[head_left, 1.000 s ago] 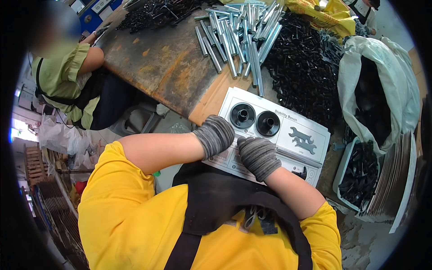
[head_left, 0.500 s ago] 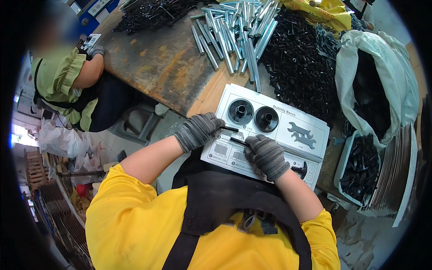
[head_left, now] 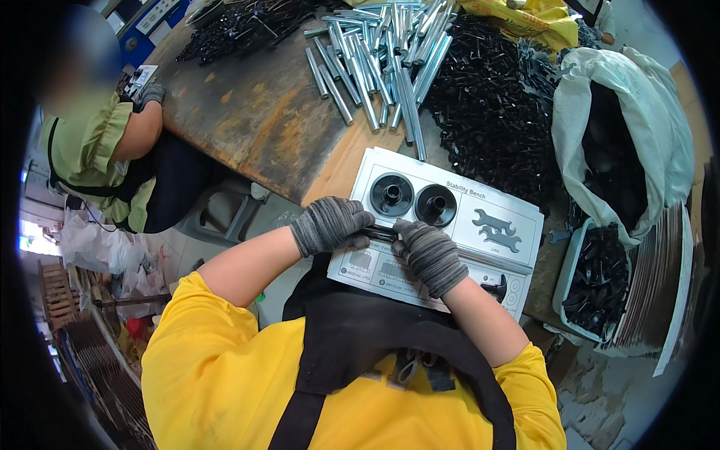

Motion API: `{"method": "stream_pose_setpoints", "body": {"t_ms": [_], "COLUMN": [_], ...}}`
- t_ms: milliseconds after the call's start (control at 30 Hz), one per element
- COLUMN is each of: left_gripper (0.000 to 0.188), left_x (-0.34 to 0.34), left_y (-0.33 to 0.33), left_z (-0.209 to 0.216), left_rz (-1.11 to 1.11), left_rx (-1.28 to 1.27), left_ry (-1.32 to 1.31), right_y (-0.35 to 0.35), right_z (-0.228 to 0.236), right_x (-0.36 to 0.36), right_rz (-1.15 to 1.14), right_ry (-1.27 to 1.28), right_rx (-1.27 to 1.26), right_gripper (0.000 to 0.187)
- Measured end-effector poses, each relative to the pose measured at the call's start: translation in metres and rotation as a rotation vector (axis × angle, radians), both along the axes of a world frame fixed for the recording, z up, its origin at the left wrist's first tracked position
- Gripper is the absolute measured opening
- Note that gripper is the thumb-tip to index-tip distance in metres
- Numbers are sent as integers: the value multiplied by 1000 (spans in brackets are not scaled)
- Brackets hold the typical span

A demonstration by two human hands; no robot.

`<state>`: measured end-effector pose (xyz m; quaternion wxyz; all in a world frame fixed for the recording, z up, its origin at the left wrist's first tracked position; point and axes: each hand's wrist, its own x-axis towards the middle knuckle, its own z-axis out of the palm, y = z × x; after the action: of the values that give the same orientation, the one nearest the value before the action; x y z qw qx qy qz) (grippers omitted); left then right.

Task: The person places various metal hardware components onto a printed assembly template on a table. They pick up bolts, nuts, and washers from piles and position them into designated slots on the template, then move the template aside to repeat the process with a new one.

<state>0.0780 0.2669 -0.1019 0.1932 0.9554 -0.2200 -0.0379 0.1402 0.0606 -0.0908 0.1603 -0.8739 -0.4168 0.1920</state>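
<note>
My gloved left hand (head_left: 330,223) and right hand (head_left: 429,253) both pinch a short black rod (head_left: 381,234), lying crosswise between them over the white parts card (head_left: 450,229)

Left hand (head_left: 330,223): gloved in grey knit, fingers curled shut, knuckles up, meeting the right hand at mid-frame.
Right hand (head_left: 429,253): gloved alike, fingers bent closed, thumb side toward the left hand.
Forearms: bare, both bent at the elbow, angled inward from yellow sleeves.
</note>
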Motion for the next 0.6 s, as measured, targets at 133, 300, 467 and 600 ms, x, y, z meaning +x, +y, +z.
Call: {"method": "stream_pose_setpoints", "body": {"t_ms": [133,300,467,600], "left_gripper": [34,36,39,28], "left_x": [3,8,29,110], "left_y": [5,5,6,-18], "left_z": [-8,0,29,33], "left_rz": [-60,-48,214,203], "left_rx": [-15,-11,-291,-156], "left_ry": [-97,10,-91,-255], "right_y": [1,-5,-39,-21], "right_z": [0,4,4,9], "right_x": [1,0,66,123], "right_rz": [-6,32,-201,-301], "right_ry": [18,-26,-90,-315], "right_rx": [32,79,416,-95], "right_gripper": [18,19,27,30]}}
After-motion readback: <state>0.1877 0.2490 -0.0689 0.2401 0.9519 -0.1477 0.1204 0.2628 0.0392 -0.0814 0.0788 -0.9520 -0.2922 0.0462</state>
